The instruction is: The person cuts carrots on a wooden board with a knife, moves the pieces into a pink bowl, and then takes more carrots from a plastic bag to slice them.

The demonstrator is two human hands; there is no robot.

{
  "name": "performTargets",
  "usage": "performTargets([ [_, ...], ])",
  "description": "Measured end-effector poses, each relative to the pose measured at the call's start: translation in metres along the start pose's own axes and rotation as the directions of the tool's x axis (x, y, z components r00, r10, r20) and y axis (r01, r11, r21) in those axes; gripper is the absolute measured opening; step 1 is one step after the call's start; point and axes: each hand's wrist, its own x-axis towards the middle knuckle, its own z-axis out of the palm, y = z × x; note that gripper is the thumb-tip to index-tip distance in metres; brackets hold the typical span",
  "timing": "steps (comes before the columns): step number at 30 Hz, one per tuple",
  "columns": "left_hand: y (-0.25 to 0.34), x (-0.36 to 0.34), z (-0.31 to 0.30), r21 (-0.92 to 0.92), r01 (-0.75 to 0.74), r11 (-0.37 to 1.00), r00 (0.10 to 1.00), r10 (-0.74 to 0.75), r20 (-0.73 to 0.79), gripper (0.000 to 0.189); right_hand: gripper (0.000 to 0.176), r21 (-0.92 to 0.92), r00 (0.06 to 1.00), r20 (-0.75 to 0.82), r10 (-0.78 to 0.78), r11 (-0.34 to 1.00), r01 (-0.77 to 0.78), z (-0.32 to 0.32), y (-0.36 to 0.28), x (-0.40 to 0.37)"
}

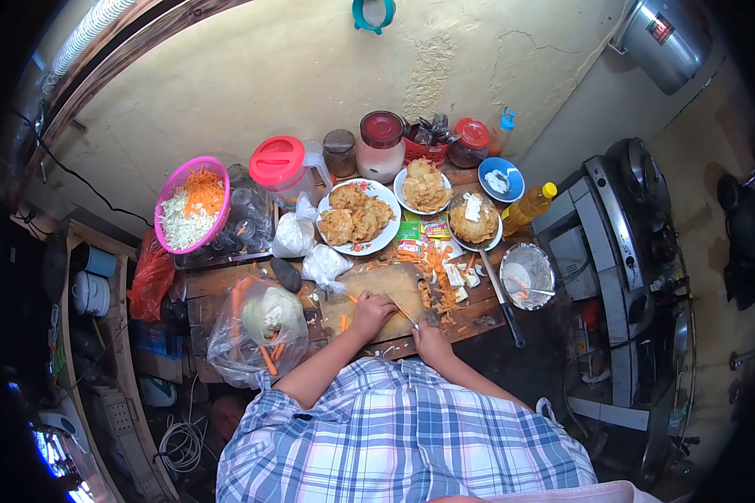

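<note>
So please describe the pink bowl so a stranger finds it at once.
Find the wooden table against the pale wall. At its far-left corner, left of the red-lidded pitcher, is the round pink bowl. Unlike its neighbours, it holds orange and white shreds.

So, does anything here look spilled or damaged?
Yes. Orange scraps lie scattered on the table beside the cutting board, not gathered in a bowl, so they look untidy. The wall also seems damaged: it has a rough patch and a crack.
</note>
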Motion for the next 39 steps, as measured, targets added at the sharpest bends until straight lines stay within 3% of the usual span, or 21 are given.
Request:
performTargets([
  [6, 0.002, 0.001, -0.002, 0.041, -0.014, 0.999, 1.000, 0.014, 0.001, 0.004, 0.024, -0.016, 0.999, -0.033, -0.003, 1.000, 0.003, 0.000, -0.002, -0.002],
  [11, 0.001, 0.002, -0.002, 0.035, -0.022, 0.999, 0.999, 0.022, -0.023, 0.004, 0.024, 0.073, 0.999, 0.007, 0.038, 0.997, -0.039, -0.004, 0.002, -0.005],
  [29, 0.002, -0.004, 0.000, 0.086, -0.018, 0.996, 1.000, 0.020, -0.015, 0.007, 0.025, -0.048, 0.999, -0.012, 0.044, 0.998, -0.045, 0.003, -0.014, 0.003],
  [39, 0.001, -0.005, 0.002, 0.085, -0.049, 0.995, 0.999, 0.049, -0.003, 0.007, 0.025, 0.024, 0.998, -0.014, 0.053, 0.998, -0.053, -0.006, -0.008, -0.011],
])
